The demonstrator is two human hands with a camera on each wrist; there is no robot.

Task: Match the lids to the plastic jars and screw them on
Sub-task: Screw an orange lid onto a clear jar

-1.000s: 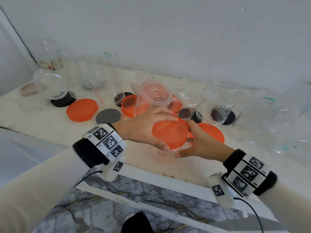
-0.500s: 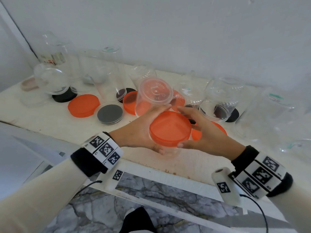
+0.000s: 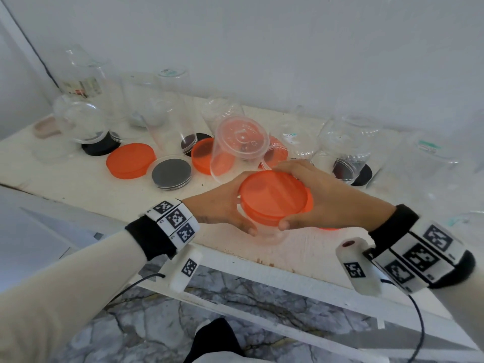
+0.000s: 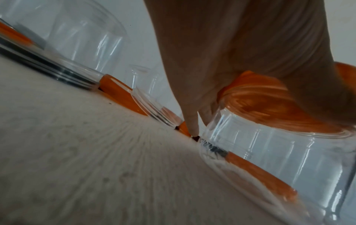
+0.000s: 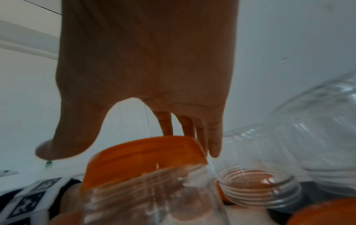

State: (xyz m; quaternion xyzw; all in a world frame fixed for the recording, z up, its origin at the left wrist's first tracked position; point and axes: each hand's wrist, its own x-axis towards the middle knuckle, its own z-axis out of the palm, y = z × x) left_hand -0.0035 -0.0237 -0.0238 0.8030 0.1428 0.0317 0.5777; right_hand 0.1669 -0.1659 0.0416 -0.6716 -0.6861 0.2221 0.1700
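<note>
An orange lid [image 3: 273,196] sits on the mouth of a clear plastic jar [image 3: 267,237] near the table's front edge. My left hand [image 3: 222,205] grips the jar from the left, thumb just under the lid. In the left wrist view the jar [image 4: 279,159] stands on the table, the orange lid [image 4: 269,109] on top under my palm. My right hand [image 3: 327,197] holds the lid from the right, fingers curled over its far rim and thumb at the near rim. From the right wrist, the lid [image 5: 142,158] shows below my fingers [image 5: 213,144].
An upturned clear tub [image 3: 239,145] stands just behind my hands. Loose orange lids [image 3: 131,159], a grey lid [image 3: 171,172] and a black lid [image 3: 100,148] lie to the left. Several clear jars [image 3: 345,142] crowd the back and right. The table's front edge [image 3: 288,271] is close.
My right hand has come from beside the lid to wrap round its right and far rim. My left hand has slid off the lid's top to the jar's left side.
</note>
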